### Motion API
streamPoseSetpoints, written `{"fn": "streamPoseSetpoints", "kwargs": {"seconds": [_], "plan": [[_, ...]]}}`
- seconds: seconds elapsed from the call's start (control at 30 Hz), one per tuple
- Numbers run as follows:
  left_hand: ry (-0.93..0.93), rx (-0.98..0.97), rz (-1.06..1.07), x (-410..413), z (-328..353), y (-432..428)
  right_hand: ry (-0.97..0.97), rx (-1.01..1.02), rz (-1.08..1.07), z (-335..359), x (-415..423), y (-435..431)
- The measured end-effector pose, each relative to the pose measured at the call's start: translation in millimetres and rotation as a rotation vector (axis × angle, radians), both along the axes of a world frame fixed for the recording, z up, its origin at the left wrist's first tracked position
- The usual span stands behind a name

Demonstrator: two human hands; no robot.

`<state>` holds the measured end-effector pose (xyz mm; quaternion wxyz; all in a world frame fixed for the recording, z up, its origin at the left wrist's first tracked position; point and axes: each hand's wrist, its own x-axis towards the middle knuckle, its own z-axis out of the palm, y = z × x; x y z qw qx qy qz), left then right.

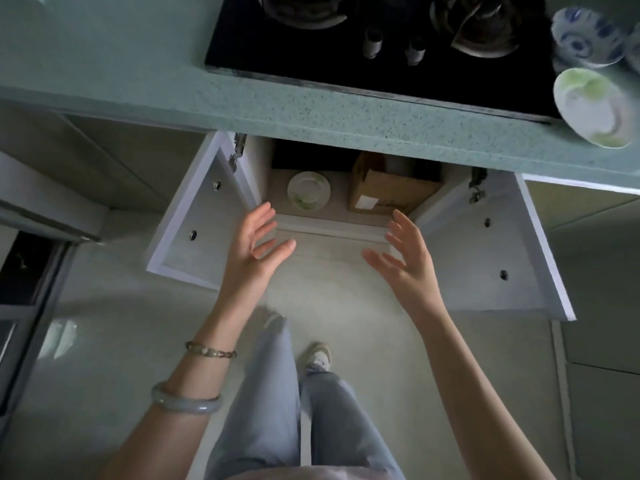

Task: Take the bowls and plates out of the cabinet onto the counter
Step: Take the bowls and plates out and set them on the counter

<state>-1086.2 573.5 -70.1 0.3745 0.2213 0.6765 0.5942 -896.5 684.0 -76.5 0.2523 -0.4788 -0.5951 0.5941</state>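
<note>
A white plate with green markings (308,190) lies on the floor of the open cabinet (332,221) below the counter. My left hand (256,245) and my right hand (405,254) hover in front of the cabinet opening, palms facing each other, fingers spread, holding nothing. On the green speckled counter (311,109) at the far right sit a white plate with green markings (592,107) and a blue-patterned white bowl (585,36). The plate in the cabinet lies just beyond my left fingertips.
A cardboard box (384,188) stands in the cabinet to the right of the plate. Both cabinet doors (194,220) (512,251) hang open to either side. A black gas hob (381,39) fills the counter's middle. My legs and shoe are on the pale floor below.
</note>
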Motion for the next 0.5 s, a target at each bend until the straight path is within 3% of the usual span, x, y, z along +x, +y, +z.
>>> {"fn": "streamPoseSetpoints", "kwargs": {"seconds": [0.27,0.5], "plan": [[-0.050,-0.096,0.038,-36.7,-92.6,43.2,-0.067,-0.052,0.000,-74.0,-37.3,41.7],[-0.032,-0.078,0.021,-85.8,-213.2,100.0,-0.084,-0.024,-0.010,-185.4,-80.4,90.3]]}}
